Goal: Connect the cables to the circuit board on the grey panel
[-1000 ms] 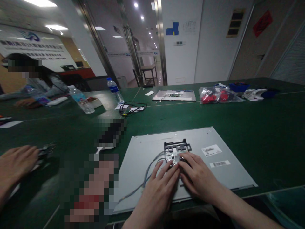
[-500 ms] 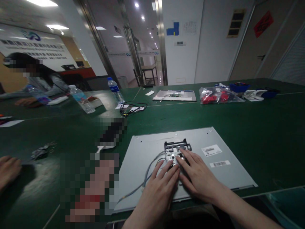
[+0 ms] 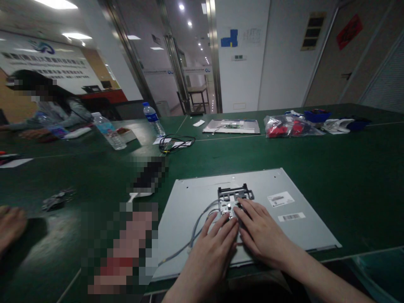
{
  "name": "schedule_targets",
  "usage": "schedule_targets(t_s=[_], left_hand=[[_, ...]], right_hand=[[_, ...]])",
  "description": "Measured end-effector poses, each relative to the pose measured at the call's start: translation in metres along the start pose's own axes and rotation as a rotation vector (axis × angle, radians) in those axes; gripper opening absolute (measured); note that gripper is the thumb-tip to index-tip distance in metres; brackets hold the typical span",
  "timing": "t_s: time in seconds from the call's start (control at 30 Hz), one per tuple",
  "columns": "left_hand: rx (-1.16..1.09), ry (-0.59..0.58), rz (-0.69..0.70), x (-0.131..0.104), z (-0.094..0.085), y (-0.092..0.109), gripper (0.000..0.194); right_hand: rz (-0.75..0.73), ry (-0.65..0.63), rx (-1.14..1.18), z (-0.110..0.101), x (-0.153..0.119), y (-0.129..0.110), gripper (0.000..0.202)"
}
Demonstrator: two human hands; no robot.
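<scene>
1. Two hands on one panel [image 3: 277, 185] at the table's [image 3: 347, 168] near edge: left hand [image 3: 210, 248] and right hand [image 3: 259, 229], fingers spread flat, gripping nothing, fingertips on one black bracket [image 3: 235, 195].
2. Two bottles [image 3: 109, 131], one second panel [image 3: 232, 125] at the far edge.
3. Green table, dim office.
4. Blurred patches hide items left; grey cables [image 3: 195, 227] run partly under the left hand.

- Two grey metal monitor back panels are lying: one near [image 3: 252, 210], one far [image 3: 232, 126].
- Two clear plastic water bottles are standing: [image 3: 109, 131], [image 3: 153, 118].
- One black coiled cable [image 3: 175, 142] is lying.
- One clear plastic bag of red parts [image 3: 288, 125] is lying.
</scene>
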State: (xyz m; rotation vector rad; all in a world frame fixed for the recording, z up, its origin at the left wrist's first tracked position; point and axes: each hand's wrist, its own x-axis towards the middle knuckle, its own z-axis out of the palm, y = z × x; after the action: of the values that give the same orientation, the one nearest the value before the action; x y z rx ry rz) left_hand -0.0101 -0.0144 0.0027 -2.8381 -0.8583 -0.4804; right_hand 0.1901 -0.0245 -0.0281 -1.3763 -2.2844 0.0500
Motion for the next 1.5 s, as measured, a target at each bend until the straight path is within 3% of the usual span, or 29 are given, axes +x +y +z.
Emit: schedule_targets(t_s=[0.3, 0.87, 1.2, 1.5], left_hand=[[-0.011, -0.006, -0.003, -0.002, -0.001, 0.001, 0.034], [-0.013, -0.043, -0.013, -0.003, -0.001, 0.0, 0.035], [-0.015, -0.051, -0.03, -0.006, 0.001, -0.001, 0.041], [-0.039, -0.036, -0.043, -0.01, -0.001, 0.003, 0.034]], right_hand=[[-0.004, 0.006, 0.037, -0.002, 0.0, -0.001, 0.058], [0.012, -0.098, 0.05, -0.009, -0.002, -0.004, 0.074], [-0.022, -0.011, 0.056, -0.008, -0.003, -0.005, 0.066], [-0.069, 0.052, 0.02, 0.0, -0.008, -0.004, 0.059]])
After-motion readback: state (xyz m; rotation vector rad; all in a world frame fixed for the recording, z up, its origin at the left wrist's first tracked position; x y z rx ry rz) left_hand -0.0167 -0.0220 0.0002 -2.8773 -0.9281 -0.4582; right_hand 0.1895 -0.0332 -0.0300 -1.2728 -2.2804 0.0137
